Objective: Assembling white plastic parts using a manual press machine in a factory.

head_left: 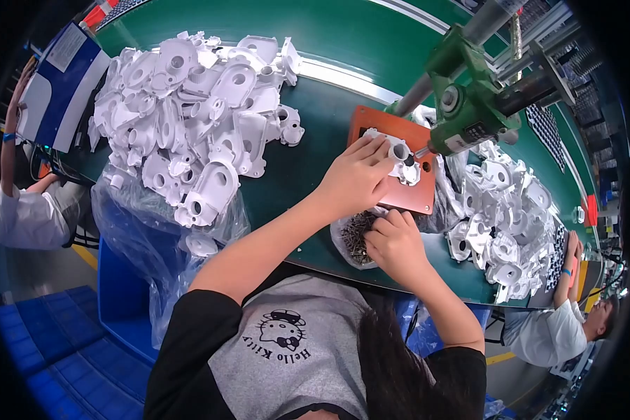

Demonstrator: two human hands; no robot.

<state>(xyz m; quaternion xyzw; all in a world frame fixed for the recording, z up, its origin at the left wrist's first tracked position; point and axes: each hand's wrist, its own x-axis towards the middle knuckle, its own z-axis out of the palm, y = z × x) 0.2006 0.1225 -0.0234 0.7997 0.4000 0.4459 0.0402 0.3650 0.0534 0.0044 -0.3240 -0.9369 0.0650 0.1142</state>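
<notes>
A white plastic housing (407, 173) with round openings lies on an orange plate (420, 201) below a green press head (462, 115). My left hand (357, 173) rests over the housing's near left side, gripping it with bent fingers. Closer to me, a clear bag (341, 246) holds a heap of small metal pins or screws (358, 234). At the bag's right edge is my right hand (397, 243), its fingers curled in together. Whatever lies between those fingertips is hidden. The tip of the press stands just right of the housing.
A large pile of white plastic housings (182, 105) covers the bench's left side; another pile (511, 224) lies right. Blue bins (122, 294) stand below left, draped with clear plastic (143, 227). Other people work at left (31, 217) and right (549, 332).
</notes>
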